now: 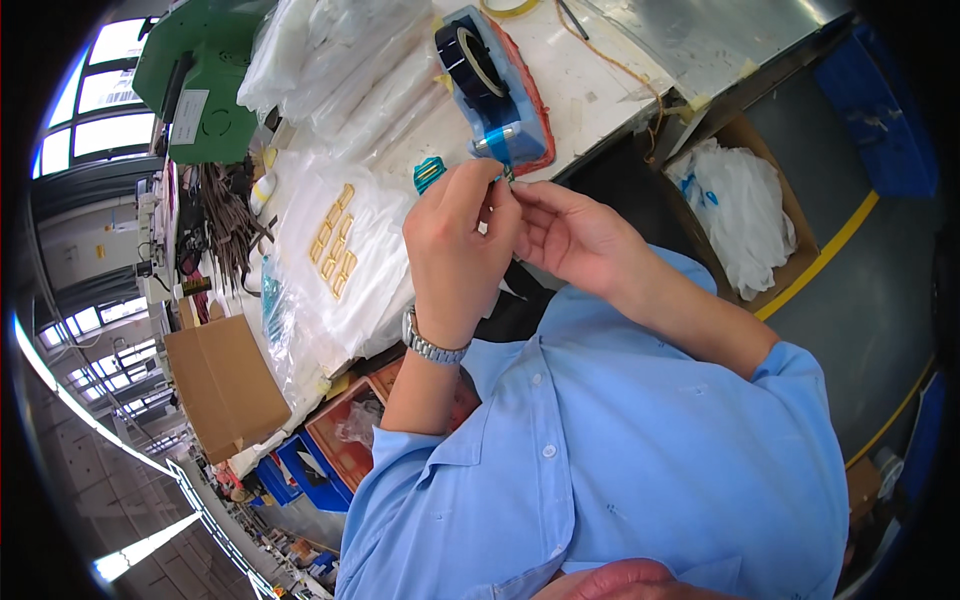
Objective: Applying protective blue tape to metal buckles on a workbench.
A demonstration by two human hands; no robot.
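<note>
My left hand, with a metal watch at the wrist, has its fingers bent and pinched together. My right hand meets it, thumb and forefinger closed at the same spot. Between the fingertips shows a tiny greenish bit, too small to name. Just beyond the left knuckles is a teal piece with gold-coloured bars; whether the left hand holds it I cannot tell. Behind the fingers stands a blue tape dispenser with a dark tape roll. Gold rectangular buckles lie in rows to the left on white plastic.
Clear plastic bags cover the table's far left. A green machine part rises behind them. A cardboard piece hangs at the left edge. On the right, a carton of white plastic stands on the floor near a blue bin.
</note>
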